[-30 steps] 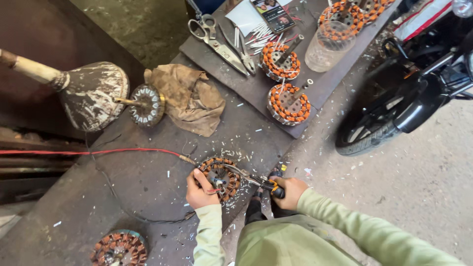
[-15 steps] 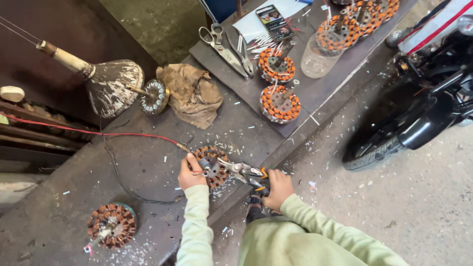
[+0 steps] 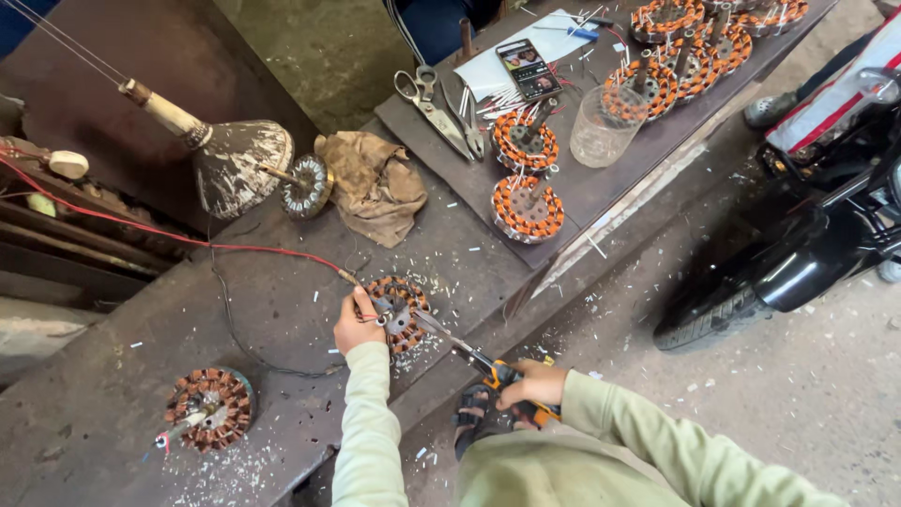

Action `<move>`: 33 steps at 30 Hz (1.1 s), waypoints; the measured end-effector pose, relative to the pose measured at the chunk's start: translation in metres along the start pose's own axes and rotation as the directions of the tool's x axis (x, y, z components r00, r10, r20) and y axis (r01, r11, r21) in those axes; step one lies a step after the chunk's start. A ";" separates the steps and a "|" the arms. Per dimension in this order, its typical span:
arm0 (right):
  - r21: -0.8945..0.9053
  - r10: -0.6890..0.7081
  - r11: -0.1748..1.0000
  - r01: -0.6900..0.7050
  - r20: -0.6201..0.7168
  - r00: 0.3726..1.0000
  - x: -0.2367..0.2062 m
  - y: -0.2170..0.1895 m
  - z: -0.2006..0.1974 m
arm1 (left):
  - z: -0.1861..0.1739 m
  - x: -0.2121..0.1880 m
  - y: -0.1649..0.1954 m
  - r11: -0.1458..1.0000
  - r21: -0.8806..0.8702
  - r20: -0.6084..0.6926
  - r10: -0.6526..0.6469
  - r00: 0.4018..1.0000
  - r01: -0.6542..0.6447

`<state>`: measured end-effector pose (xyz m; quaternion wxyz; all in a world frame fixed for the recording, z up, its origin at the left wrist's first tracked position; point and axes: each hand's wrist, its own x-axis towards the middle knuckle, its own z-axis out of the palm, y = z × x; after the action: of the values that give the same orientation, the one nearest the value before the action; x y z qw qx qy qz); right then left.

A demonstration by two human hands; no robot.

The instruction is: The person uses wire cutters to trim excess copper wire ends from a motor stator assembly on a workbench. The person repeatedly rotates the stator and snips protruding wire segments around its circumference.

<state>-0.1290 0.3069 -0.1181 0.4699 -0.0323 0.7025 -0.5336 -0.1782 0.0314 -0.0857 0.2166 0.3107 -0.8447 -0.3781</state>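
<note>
A round stator wound with copper wire (image 3: 399,310) lies on the dark metal workbench (image 3: 282,310) in front of me. My left hand (image 3: 355,321) rests on its left edge and grips it. My right hand (image 3: 531,385) is closed on the orange and black handles of long pliers (image 3: 450,343), whose jaws reach onto the stator. A red wire (image 3: 169,235) runs from the far left to the stator.
Another wound stator (image 3: 208,406) lies at the near left. A brown rag (image 3: 375,183), large scissors (image 3: 432,108), a phone (image 3: 528,69), a clear cup (image 3: 605,127) and several orange stators (image 3: 527,208) sit farther back. A motorcycle (image 3: 817,225) stands at the right.
My view has shifted, so the bench sits lower and more to the right. Both hands stay on the stator and pliers, with the right hand drawn further back along the handles.
</note>
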 end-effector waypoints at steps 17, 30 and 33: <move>-0.634 0.071 0.734 -0.245 -0.287 0.955 0.032 -0.050 0.014 | 0.007 0.015 -0.033 0.988 -0.134 0.056 0.086 0.995 -0.078; -0.776 -0.379 0.630 0.004 -0.304 0.874 0.046 0.001 0.013 | 0.009 0.015 -0.032 0.949 -0.161 0.043 0.281 0.959 -0.271; -0.708 -0.221 0.706 -0.013 -0.239 0.946 0.040 -0.008 0.006 | 0.009 0.017 -0.028 0.952 -0.090 0.041 0.297 0.954 -0.293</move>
<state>-0.1509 0.2773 -0.1366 0.2763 -0.1652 0.9128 -0.2512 -0.1856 0.0097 -0.1107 0.2604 0.1616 -0.8709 -0.3843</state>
